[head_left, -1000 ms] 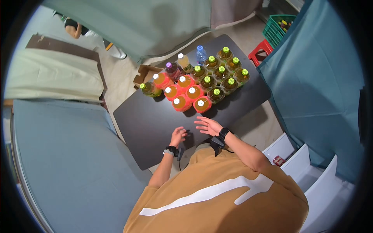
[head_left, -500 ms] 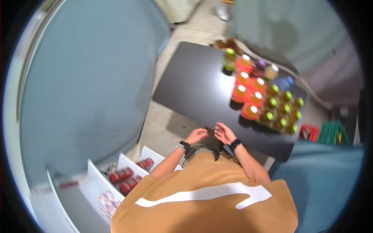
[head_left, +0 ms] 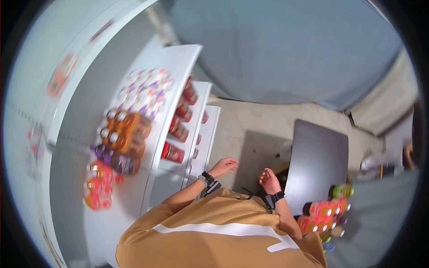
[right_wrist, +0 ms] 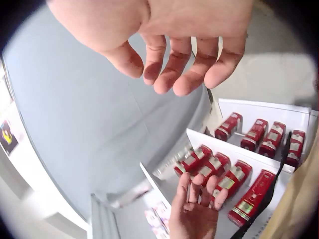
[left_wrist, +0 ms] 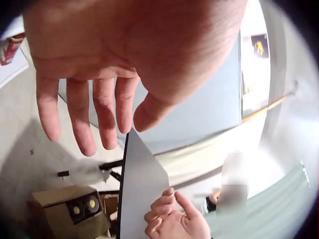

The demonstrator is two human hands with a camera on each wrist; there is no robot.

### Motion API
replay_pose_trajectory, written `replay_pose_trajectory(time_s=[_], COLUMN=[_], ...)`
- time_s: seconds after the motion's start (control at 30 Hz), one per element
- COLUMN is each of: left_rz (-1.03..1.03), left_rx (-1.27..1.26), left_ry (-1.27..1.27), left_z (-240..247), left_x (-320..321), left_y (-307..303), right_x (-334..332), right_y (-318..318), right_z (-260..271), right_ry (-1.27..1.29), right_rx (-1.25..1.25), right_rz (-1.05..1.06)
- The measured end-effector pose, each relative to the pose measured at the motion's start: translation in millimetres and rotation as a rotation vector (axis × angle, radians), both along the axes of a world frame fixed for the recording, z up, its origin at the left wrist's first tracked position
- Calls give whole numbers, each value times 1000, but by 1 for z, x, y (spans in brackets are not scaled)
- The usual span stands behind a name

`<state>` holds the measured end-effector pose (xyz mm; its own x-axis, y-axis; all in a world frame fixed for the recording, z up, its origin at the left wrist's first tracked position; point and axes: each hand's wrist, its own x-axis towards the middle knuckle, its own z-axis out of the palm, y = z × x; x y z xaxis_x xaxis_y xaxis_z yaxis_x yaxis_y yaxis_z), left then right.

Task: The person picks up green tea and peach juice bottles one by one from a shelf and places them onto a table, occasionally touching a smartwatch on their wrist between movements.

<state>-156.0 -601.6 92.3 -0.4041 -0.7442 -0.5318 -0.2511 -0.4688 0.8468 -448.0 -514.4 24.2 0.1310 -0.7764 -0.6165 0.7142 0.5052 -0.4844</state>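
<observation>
Both hands hang in front of the body with nothing in them. My left hand [head_left: 223,167], fingers loosely extended, is on the side toward the white shelf unit [head_left: 152,178]. My right hand [head_left: 270,181] is near the edge of the dark table [head_left: 315,165], fingers slightly bent. In the left wrist view the left palm [left_wrist: 129,45] fills the top above relaxed fingers. The right wrist view has the right hand [right_wrist: 169,45] likewise relaxed, with red cylindrical packages [right_wrist: 232,181] on shelves below it.
On the upper shelf are a pack of small white-and-purple bottles [head_left: 145,91], orange-brown bottles [head_left: 125,131], purple-capped dark bottles [head_left: 118,160] and pink-labelled bottles [head_left: 100,185]. More bottles [head_left: 324,216] crowd the table's near end. A cardboard box [left_wrist: 70,209] sits under the table.
The view has swung left, from the bottle-covered table to the shelf unit. The table has shifted to the right of the view. Both hands have drawn back from the table, still empty.
</observation>
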Motion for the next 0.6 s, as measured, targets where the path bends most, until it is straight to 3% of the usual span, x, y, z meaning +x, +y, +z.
replay_pose_trajectory(time_s=[0.13, 0.3, 0.37, 0.47, 0.6], left_rz=[296, 326, 434, 541, 1040], left_rx=[0, -264, -352, -550, -637], left_ry=[33, 6, -36, -264, -246], left_z=[-5, -6, 10, 48, 103], left_x=[67, 121, 146, 196, 249], left_y=[27, 57, 75, 115, 173], right_x=[93, 225, 271, 321, 371], right_y=[-57, -76, -69, -55, -31], right_z=[29, 63, 72, 80, 86], right_ry=[85, 205, 236, 76, 18], right_rx=[-126, -321, -407, -467, -567], right_rz=[319, 605, 704, 781, 956])
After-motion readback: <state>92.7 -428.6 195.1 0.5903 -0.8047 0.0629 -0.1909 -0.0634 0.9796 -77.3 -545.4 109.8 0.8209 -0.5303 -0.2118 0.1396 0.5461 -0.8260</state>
